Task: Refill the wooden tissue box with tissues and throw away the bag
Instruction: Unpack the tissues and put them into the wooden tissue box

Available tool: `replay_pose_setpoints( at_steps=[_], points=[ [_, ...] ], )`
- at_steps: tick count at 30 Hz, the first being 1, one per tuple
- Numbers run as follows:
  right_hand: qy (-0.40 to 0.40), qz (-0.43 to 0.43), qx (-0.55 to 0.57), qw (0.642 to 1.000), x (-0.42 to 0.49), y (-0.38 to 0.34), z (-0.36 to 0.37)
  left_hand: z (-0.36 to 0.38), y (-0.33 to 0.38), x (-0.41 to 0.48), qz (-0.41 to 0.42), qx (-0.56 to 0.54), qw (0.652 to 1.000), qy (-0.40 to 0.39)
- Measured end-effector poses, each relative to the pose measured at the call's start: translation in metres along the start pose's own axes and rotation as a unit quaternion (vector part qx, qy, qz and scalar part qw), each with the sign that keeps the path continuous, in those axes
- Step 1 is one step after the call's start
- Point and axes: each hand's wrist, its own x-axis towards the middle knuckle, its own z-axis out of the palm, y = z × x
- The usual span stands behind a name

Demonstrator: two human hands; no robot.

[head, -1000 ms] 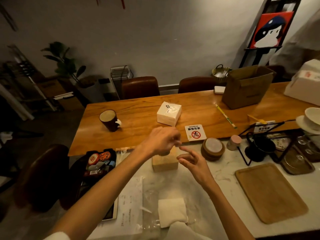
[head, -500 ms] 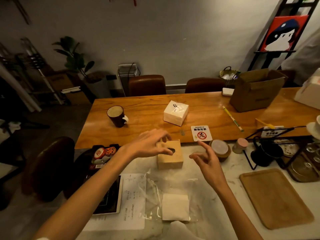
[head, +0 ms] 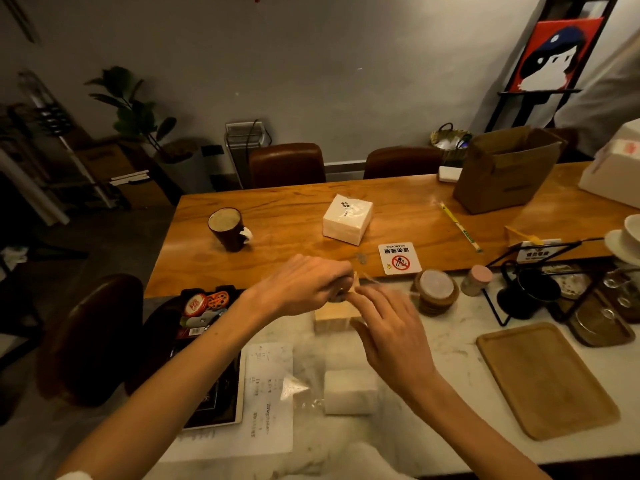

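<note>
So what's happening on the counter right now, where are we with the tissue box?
Both hands are at the wooden tissue box on the marble counter: the left hand covers its top, the right hand reaches in beside it. A stack of tissues lies in the clear plastic bag nearer the person, so the bag is not thrown away.

Marble worktop [head: 460,344]: bare strip betw. small wooden tissue box [head: 334,315] and flat wooden tray [head: 545,379] at right edge, open for a pass. Both hands crowd over the box top: left hand [head: 301,287], right hand [head: 388,332]. Near edge blocked by clear plastic bag w/ white tissue stack [head: 349,391] and printed paper sheet [head: 268,398]. Far edge: stack of round wooden coasters [head: 437,292], pink-lidded jar [head: 478,280], black wire stand [head: 540,289]. Wooden table [head: 294,233] beyond: wide clear run betw. dark mug [head: 228,230] and white tissue pack [head: 348,220].
</note>
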Motion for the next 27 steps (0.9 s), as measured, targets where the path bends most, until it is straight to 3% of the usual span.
replay_pose_setpoints(
  at_steps=[5,8,11,23,27],
  points=[
    [-0.14,0.007,0.003,0.99,0.005,-0.005,-0.024,-0.006,0.005,-0.012,0.011,0.026,0.998,0.056],
    [-0.257,-0.06,0.033,0.964,-0.009,-0.004,-0.043,-0.003,0.01,-0.026,0.028,0.049,0.994,0.094],
    [-0.355,-0.084,0.096,0.926,-0.023,-0.01,-0.066,0.007,0.022,-0.044,0.029,0.064,0.994,0.084],
    [-0.52,-0.024,0.149,0.841,-0.05,-0.03,-0.093,0.003,0.071,-0.077,0.037,0.078,0.995,0.052],
    [-0.511,0.017,0.13,0.85,-0.038,-0.039,-0.104,-0.002,0.076,-0.078,0.034,0.075,0.996,0.044]
  ],
)
